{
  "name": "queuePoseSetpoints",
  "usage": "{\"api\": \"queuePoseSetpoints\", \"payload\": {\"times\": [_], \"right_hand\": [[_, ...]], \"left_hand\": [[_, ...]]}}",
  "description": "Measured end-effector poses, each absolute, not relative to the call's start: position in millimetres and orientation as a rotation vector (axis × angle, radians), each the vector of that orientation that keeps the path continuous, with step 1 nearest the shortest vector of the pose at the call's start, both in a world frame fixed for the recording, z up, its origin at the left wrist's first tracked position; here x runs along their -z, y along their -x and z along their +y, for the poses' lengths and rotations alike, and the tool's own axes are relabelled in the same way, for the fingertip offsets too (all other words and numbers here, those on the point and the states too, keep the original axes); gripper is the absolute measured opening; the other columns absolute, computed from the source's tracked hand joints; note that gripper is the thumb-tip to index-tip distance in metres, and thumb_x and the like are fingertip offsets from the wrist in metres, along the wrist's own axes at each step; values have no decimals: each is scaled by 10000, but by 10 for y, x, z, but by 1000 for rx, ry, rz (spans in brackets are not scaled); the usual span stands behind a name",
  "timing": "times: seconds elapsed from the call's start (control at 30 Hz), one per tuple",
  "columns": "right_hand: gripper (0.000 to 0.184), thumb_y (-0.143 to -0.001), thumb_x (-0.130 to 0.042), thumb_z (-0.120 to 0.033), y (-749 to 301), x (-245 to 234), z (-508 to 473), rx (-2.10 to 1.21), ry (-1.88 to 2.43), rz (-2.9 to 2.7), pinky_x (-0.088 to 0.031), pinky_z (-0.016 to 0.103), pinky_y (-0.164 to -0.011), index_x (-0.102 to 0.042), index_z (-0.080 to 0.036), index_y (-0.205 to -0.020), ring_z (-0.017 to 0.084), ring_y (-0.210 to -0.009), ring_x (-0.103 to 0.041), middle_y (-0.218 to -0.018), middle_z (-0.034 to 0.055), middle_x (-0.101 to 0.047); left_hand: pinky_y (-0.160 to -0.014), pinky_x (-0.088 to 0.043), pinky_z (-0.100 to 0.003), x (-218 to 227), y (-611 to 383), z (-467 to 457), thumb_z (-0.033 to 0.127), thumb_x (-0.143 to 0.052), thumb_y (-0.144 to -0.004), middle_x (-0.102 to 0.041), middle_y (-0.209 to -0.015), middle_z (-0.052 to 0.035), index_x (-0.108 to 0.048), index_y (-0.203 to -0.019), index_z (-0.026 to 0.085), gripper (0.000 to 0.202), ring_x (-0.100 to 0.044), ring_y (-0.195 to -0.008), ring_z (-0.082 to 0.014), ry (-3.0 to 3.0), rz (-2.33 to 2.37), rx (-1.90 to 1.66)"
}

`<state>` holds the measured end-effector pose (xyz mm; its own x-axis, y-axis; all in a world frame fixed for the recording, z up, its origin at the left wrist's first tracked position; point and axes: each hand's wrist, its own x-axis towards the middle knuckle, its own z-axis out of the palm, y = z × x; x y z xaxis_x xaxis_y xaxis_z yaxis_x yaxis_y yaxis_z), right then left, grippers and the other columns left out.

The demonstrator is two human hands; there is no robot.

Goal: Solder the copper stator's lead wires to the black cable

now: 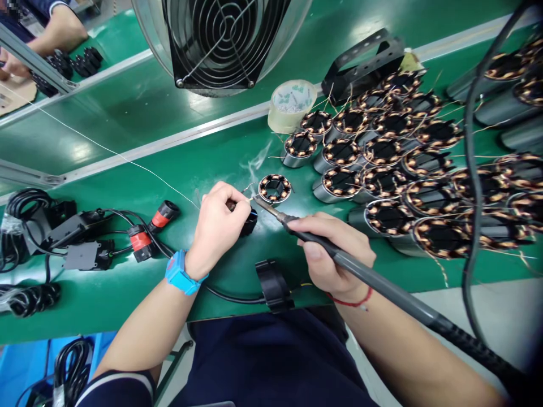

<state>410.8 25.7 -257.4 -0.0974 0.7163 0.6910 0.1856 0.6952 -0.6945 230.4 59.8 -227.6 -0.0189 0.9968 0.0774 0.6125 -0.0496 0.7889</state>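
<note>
In the head view my right hand (339, 254) grips a soldering iron (335, 254). Its tip meets a wire end beside a copper-wound motor stator (275, 189), and thin smoke rises there. Pinched closed, my left hand (224, 217) holds solder wire (139, 165), which runs in from the upper left. Under my left fingers sits a small black part (249, 222), mostly hidden. A black ring-shaped housing (274, 285) on a cable lies close to the table's front edge, between my forearms.
Many wound stators on metal cylinders (384, 150) crowd the right side. A fan (229, 39) and a tape roll (292, 104) stand behind. Cables with red-black connectors (141, 240) lie left. The iron's cord (470, 169) hangs at right. Another person's arm (59, 34) shows upper left.
</note>
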Motion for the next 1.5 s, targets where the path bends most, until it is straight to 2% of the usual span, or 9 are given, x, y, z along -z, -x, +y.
{"api": "queuePoseSetpoints", "payload": {"times": [0.63,0.87,1.07,1.13,1.2,1.3,1.37,1.5], "right_hand": [[208,-889,-533,-199,-4113,2581,242,-491,752,-1618,-405,280,-491,-661,-169,-1051,141,-568,-517,-753,22,-598],[216,-871,-537,-167,-4109,2574,245,-510,734,-1649,-427,279,-512,-656,-165,-1051,136,-589,-536,-833,27,-644],[238,-902,-554,-214,-4098,2585,265,-426,765,-1599,-421,291,-482,-664,-179,-1110,157,-575,-526,-772,33,-621],[290,-901,-573,-183,-4096,2575,281,-403,807,-1626,-473,301,-532,-643,-208,-1182,169,-623,-560,-826,35,-651],[365,-921,-578,-161,-4096,2548,308,-411,857,-1685,-543,314,-664,-592,-236,-1277,181,-739,-621,-939,37,-678],[454,-973,-565,-210,-4100,2473,380,-521,916,-1770,-562,321,-839,-462,-266,-1412,188,-899,-662,-1152,38,-654],[461,-998,-532,-229,-4104,2407,454,-596,953,-1811,-562,319,-845,-410,-286,-1439,184,-901,-671,-1152,22,-657],[369,-981,-497,-189,-4095,2307,635,-577,988,-1967,-537,382,-845,-481,-304,-1331,228,-946,-658,-1042,11,-678]], "left_hand": [[-722,-389,-306,2242,-2309,601,118,-551,-750,-586,-725,16,-592,-622,169,144,-536,-712,-127,-1729,1691,-862],[-694,-384,-291,2262,-2304,601,126,-548,-745,-574,-717,20,-588,-619,172,140,-529,-697,-120,-1712,1673,-898],[-702,-390,-287,2271,-2306,613,128,-556,-751,-585,-719,20,-591,-618,176,146,-537,-702,-122,-1707,1686,-894],[-702,-393,-287,2265,-2306,612,131,-559,-756,-588,-721,19,-593,-622,176,146,-541,-702,-123,-1711,1692,-884],[-698,-394,-284,2255,-2306,609,129,-563,-757,-587,-718,20,-594,-626,177,143,-540,-697,-123,-1717,1697,-875],[-684,-397,-272,2239,-2307,602,117,-560,-753,-586,-714,18,-596,-632,175,139,-539,-695,-120,-1727,1684,-876],[-675,-398,-265,2233,-2309,601,116,-557,-753,-587,-712,17,-594,-633,174,138,-537,-692,-118,-1729,1680,-876],[-672,-405,-260,2235,-2311,614,115,-552,-744,-593,-714,14,-593,-633,174,132,-543,-697,-121,-1730,1666,-885]]}}
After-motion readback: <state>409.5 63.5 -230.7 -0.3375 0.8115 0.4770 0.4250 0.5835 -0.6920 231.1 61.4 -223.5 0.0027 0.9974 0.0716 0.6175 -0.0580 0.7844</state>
